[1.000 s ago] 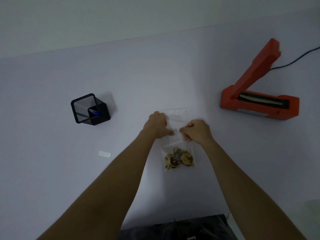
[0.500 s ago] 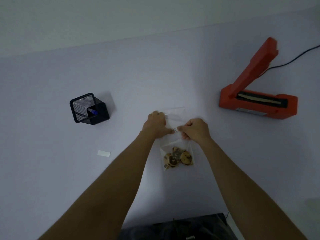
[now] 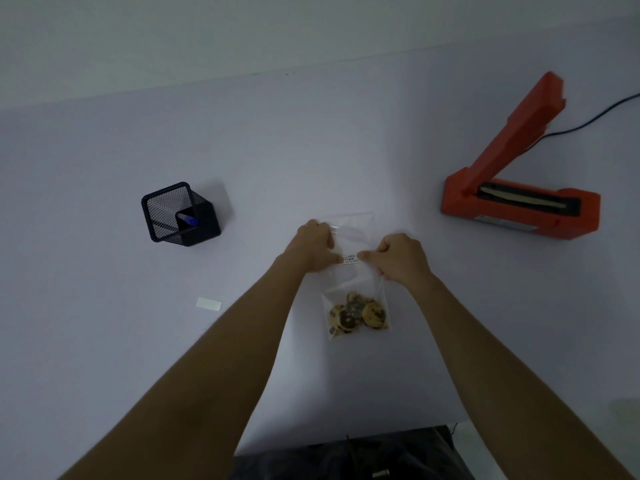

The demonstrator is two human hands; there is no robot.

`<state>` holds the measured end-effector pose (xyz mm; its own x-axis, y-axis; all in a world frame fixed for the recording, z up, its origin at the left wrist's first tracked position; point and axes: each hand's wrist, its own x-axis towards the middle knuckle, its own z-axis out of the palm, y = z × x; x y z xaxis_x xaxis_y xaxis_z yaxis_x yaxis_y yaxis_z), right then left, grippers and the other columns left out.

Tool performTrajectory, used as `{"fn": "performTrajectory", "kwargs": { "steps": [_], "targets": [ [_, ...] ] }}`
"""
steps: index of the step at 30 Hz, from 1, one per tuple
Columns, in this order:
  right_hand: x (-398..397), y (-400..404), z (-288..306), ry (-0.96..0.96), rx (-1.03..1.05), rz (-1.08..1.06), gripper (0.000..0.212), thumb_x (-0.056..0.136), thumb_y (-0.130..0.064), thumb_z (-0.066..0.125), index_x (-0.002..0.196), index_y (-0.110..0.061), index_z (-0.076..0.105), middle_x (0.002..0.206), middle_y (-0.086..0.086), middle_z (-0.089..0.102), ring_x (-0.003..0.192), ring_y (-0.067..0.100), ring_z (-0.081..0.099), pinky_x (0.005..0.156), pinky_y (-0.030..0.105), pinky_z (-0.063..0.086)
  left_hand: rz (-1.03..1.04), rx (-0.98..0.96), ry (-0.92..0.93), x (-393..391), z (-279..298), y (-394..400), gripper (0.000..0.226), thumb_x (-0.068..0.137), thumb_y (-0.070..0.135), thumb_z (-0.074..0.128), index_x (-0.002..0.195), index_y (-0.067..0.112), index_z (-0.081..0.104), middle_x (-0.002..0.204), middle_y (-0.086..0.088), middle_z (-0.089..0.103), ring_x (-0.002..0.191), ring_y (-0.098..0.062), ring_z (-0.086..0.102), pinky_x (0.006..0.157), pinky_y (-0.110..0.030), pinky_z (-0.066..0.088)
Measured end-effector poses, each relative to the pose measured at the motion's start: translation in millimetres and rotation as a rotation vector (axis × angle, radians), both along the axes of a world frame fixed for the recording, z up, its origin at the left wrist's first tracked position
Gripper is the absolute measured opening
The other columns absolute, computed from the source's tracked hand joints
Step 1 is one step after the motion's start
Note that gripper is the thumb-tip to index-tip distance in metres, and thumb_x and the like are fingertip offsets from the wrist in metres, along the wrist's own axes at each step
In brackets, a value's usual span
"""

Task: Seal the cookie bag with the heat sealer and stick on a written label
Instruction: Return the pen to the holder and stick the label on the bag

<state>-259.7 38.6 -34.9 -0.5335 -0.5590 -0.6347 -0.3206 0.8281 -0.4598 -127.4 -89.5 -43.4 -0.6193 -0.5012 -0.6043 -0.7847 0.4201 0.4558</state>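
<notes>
The centre of the counter (image 3: 311, 140) is taken up by the cookie bag (image 3: 353, 271), which lies flat with the left hand (image 3: 313, 245) and the right hand (image 3: 401, 259) on its middle, and both forearms reach in from the near edge. To the left, the black mesh pen holder (image 3: 180, 214) stands upright, with a small white strip (image 3: 209, 304) lying flat nearer the edge; bare surface separates them from the left forearm. To the right, the red heat sealer (image 3: 519, 209) stands well apart from the bag, its arm raised at a slant and its cable (image 3: 595, 121) trailing off to the right. The far half of the counter up to the wall is open surface.
</notes>
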Motion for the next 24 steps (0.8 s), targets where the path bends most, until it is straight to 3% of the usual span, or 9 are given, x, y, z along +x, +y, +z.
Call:
{"fn": "performTrajectory", "kwargs": {
  "steps": [5, 11, 15, 19, 24],
  "targets": [
    [-1, 0, -1, -0.036, -0.001, 0.008, 0.04, 0.076, -0.042, 0.076, 0.067, -0.005, 0.065, 0.059, 0.005, 0.069, 0.057, 0.017, 0.066, 0.053, 0.024, 0.048, 0.008, -0.005, 0.009, -1, 0, 0, 0.032, 0.071, 0.03, 0.077, 0.081, 0.016, 0.05, 0.108, -0.013, 0.051, 0.102, -0.028, 0.049, 0.091, -0.038, 0.046],
    [-4, 3, -1, -0.107, -0.016, -0.005, 0.03, 0.074, -0.033, 0.081, 0.07, -0.009, 0.062, 0.064, 0.004, 0.071, 0.063, 0.018, 0.07, 0.059, 0.024, 0.052, 0.006, 0.01, 0.019, 0, -1, -1, 0.02, 0.073, 0.021, 0.069, 0.079, 0.017, 0.05, 0.106, -0.013, 0.051, 0.103, -0.029, 0.05, 0.088, -0.035, 0.045],
    [0, 0, 3, -0.062, -0.003, 0.037, 0.041, 0.068, -0.043, 0.082, 0.07, -0.01, 0.058, 0.067, 0.005, 0.069, 0.066, 0.02, 0.067, 0.06, 0.029, 0.051, 0.016, 0.009, 0.019, 1, -2, -1, 0.025, 0.071, 0.024, 0.073, 0.081, 0.016, 0.051, 0.107, -0.013, 0.05, 0.101, -0.027, 0.049, 0.088, -0.036, 0.047],
    [17, -1, 6, 0.055, 0.026, 0.09, 0.052, 0.067, -0.058, 0.077, 0.078, -0.015, 0.049, 0.069, -0.004, 0.053, 0.064, 0.014, 0.053, 0.047, 0.025, 0.033, -0.006, 0.001, 0.013, 1, -4, -2, 0.03, 0.068, 0.025, 0.076, 0.081, 0.017, 0.05, 0.108, -0.013, 0.05, 0.101, -0.028, 0.049, 0.087, -0.037, 0.048],
    [28, 5, 3, 0.073, -0.001, 0.041, 0.058, 0.068, -0.055, 0.077, 0.097, -0.013, 0.049, 0.086, 0.001, 0.057, 0.079, 0.022, 0.059, 0.057, 0.027, 0.038, -0.007, -0.018, 0.03, 2, -6, 0, 0.033, 0.068, 0.027, 0.079, 0.081, 0.018, 0.05, 0.109, -0.014, 0.051, 0.102, -0.028, 0.05, 0.089, -0.039, 0.047]
  ]
}}
